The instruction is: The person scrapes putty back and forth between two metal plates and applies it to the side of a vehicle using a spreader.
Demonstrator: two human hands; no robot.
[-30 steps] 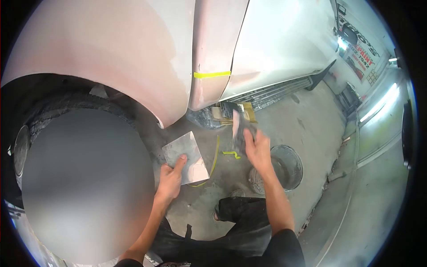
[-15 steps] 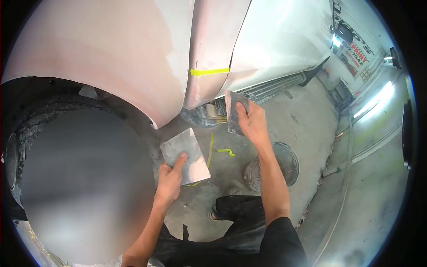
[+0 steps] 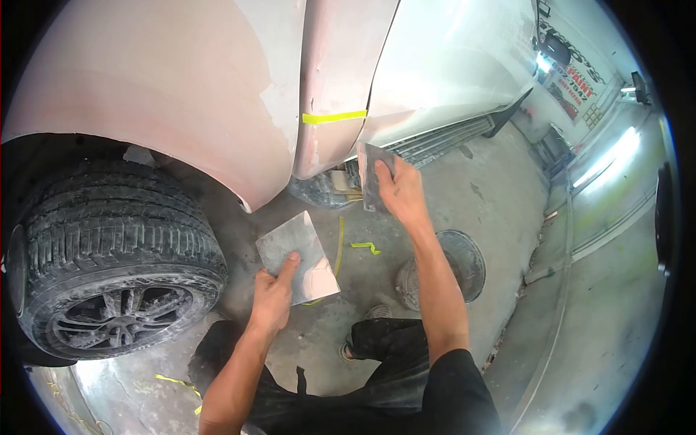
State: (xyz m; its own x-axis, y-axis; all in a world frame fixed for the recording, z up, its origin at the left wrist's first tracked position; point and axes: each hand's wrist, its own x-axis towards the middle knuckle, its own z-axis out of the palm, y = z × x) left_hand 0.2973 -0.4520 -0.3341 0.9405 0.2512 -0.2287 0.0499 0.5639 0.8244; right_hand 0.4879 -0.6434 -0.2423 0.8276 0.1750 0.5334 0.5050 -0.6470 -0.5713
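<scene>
My left hand (image 3: 273, 296) grips a square grey metal plate (image 3: 288, 250) with its thumb on top; pale pink paste lies along the plate's right edge and corner. In my right hand (image 3: 402, 190) is a second grey plate (image 3: 371, 176), held nearly upright, with pinkish paste on its left edge. This plate is close to the lower end of a pinkish car panel (image 3: 339, 72), which has a strip of yellow tape (image 3: 334, 117) across it. Whether the plate touches the panel I cannot tell.
A dusty wheel (image 3: 119, 254) stands at the left under the wheel arch. On the floor are a bucket (image 3: 464, 264), yellow tape scraps (image 3: 366, 247) and a plastic-covered bundle (image 3: 319, 190) below the panel. A slatted running board (image 3: 446, 145) runs under the door.
The view has shifted slightly, and the blurred grey patch over the wheel is gone. Both hands still hold their plates in nearly the same positions.
</scene>
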